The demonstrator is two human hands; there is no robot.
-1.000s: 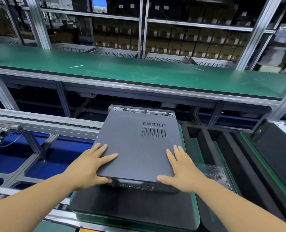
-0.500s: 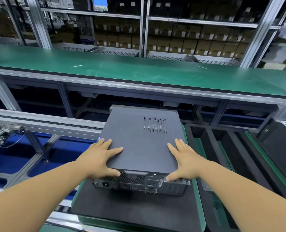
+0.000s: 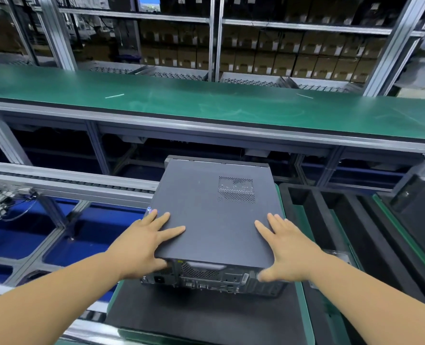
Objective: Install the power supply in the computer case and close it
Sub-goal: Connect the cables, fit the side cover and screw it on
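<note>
**Head view: the cover is on and you are seating it**

Head view shows the computer case (image 3: 214, 220) lying flat on the black mat (image 3: 201, 317) of the worktop, its rear ports facing you. The side panel (image 3: 206, 235) covers the whole top, so the power supply, if fitted, is out of sight; only a fan grille shows at the back.

Your left hand (image 3: 141, 247) lies with fingers spread flat on the panel's near left corner, thumb hooked over the rear edge. Your right hand (image 3: 286, 250) mirrors it at the near right corner. Neither grip closes round anything; both press open-palmed.

This looks like the closing step. Judging by the rear edge, the panel appears nearly flush. Next, check that it sits level all round, then fasten it; no screws or driver are visible here.
</note>
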